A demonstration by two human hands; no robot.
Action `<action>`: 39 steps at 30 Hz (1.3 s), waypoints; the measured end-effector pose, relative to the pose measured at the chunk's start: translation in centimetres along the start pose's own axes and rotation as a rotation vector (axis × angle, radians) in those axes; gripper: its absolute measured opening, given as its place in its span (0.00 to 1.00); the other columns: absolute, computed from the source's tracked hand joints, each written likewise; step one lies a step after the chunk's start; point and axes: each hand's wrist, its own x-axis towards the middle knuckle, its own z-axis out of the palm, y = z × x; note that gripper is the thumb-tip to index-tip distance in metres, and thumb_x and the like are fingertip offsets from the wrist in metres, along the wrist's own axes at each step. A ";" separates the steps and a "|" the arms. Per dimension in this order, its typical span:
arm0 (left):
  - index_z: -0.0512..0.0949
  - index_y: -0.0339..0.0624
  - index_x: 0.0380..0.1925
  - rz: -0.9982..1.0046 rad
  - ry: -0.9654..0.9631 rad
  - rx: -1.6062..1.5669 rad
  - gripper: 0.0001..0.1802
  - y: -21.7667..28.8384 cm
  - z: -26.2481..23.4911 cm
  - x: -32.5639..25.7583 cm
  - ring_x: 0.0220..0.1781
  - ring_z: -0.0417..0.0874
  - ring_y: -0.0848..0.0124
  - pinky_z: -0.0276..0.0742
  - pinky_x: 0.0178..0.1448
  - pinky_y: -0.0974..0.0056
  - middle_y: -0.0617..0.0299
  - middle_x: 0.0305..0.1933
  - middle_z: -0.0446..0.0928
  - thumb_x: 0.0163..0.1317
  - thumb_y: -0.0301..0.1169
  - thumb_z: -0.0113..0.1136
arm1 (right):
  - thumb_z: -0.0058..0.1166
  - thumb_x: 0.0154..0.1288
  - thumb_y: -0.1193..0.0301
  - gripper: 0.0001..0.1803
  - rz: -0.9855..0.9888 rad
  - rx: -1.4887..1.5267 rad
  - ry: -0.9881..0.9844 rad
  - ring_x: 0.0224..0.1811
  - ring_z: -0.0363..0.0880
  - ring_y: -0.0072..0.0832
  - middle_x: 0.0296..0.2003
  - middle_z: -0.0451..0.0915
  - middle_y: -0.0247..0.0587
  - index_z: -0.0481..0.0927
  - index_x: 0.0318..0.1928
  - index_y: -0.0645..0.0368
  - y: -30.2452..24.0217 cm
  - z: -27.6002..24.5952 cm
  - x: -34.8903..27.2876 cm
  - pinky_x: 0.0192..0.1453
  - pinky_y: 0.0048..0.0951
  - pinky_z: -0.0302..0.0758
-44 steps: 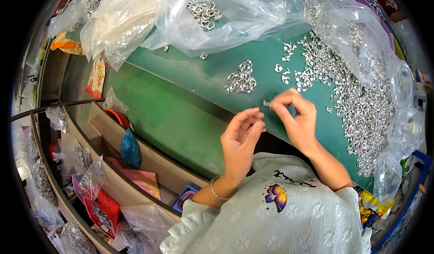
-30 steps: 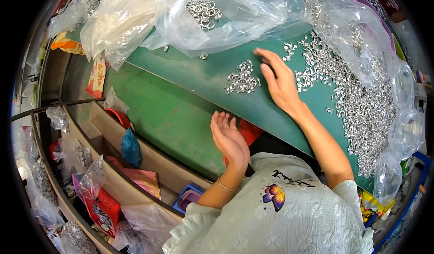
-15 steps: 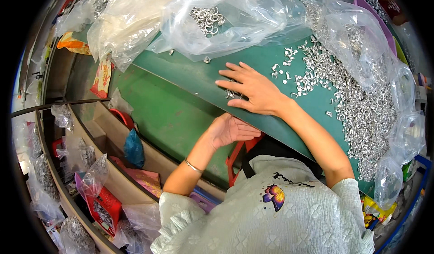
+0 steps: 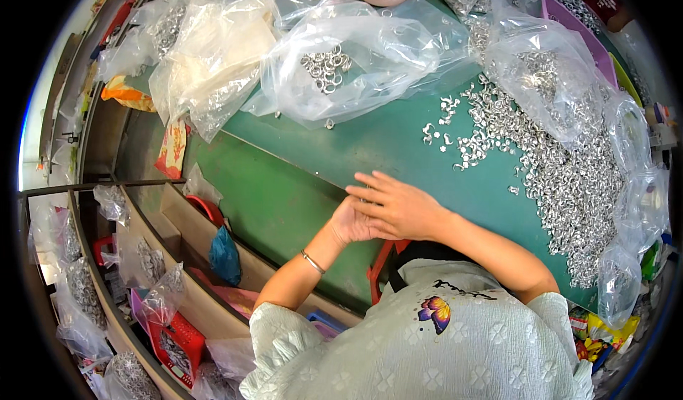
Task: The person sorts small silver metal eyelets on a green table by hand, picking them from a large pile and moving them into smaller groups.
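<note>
My right hand (image 4: 407, 208) lies across my left hand at the near edge of the green table (image 4: 370, 140), its fingers stretched out and a little apart. Beneath it my left hand (image 4: 348, 222) is turned palm up, with its fingers hidden behind the right one. Whether small metal pieces lie between the two palms cannot be seen. A metal bangle (image 4: 311, 262) circles my left wrist. To the right spreads a large heap of small silvery metal pieces (image 4: 569, 193), with several loose ones (image 4: 447, 108) at its left side.
A clear plastic bag (image 4: 405, 58) with silvery metal rings (image 4: 327, 69) lies at the back. Other bags (image 4: 206, 65) stand left of it. Brown partitions (image 4: 192, 222) and a red basket (image 4: 178, 346) are at lower left. Another person's hand (image 4: 619, 19) shows at the far right.
My right hand has come off the tabletop toward me and now rests over my left hand. The few metal pieces that were under its fingers no longer show on the table.
</note>
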 end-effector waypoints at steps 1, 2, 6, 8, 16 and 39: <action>0.64 0.44 0.65 -0.024 0.022 -0.089 0.35 0.3 -0.5 -0.2 0.60 0.76 0.45 0.71 0.57 0.37 0.45 0.64 0.69 0.70 0.58 0.33 | 0.60 0.56 0.67 0.27 -0.006 -0.026 -0.012 0.72 0.59 0.46 0.64 0.68 0.47 0.75 0.57 0.63 -0.3 0.3 -0.3 0.73 0.50 0.59; 0.66 0.47 0.64 -0.047 0.045 -0.179 0.34 0.3 -1.0 -0.5 0.57 0.78 0.47 0.77 0.51 0.42 0.46 0.62 0.72 0.69 0.58 0.34 | 0.60 0.57 0.67 0.27 -0.011 -0.052 -0.024 0.72 0.59 0.45 0.64 0.68 0.47 0.75 0.57 0.63 -0.5 0.8 -0.6 0.73 0.50 0.59; 0.74 0.54 0.53 -0.018 0.167 -0.081 0.25 0.2 -1.0 -0.9 0.41 0.84 0.61 0.80 0.29 0.55 0.56 0.49 0.81 0.69 0.54 0.36 | 0.57 0.60 0.68 0.26 0.005 -0.058 0.018 0.71 0.62 0.42 0.63 0.70 0.49 0.74 0.57 0.66 -1.6 1.4 -0.9 0.73 0.46 0.60; 0.72 0.40 0.56 -0.055 -0.205 -0.253 0.27 -0.2 -1.3 -0.9 0.52 0.82 0.52 0.81 0.48 0.41 0.46 0.56 0.77 0.70 0.46 0.34 | 0.52 0.61 0.70 0.23 0.007 -0.079 0.032 0.69 0.64 0.41 0.62 0.71 0.49 0.74 0.57 0.66 -2.0 1.5 -0.8 0.73 0.44 0.61; 0.74 0.40 0.48 0.066 0.348 -0.012 0.22 0.4 -2.6 -0.9 0.47 0.83 0.56 0.81 0.45 0.47 0.48 0.47 0.79 0.69 0.43 0.37 | 0.46 0.61 0.73 0.19 -0.083 -0.126 0.085 0.66 0.68 0.41 0.60 0.71 0.48 0.75 0.52 0.66 -2.3 2.6 -0.7 0.72 0.39 0.63; 0.76 0.24 0.45 0.170 0.554 0.210 0.17 -8.2 3.2 -0.9 0.37 0.79 0.61 0.78 0.40 0.63 0.49 0.37 0.78 0.64 0.30 0.53 | 0.49 0.69 0.78 0.09 0.519 0.535 0.628 0.40 0.82 0.37 0.39 0.81 0.47 0.81 0.46 0.65 -6.2 -5.0 -13.3 0.45 0.33 0.77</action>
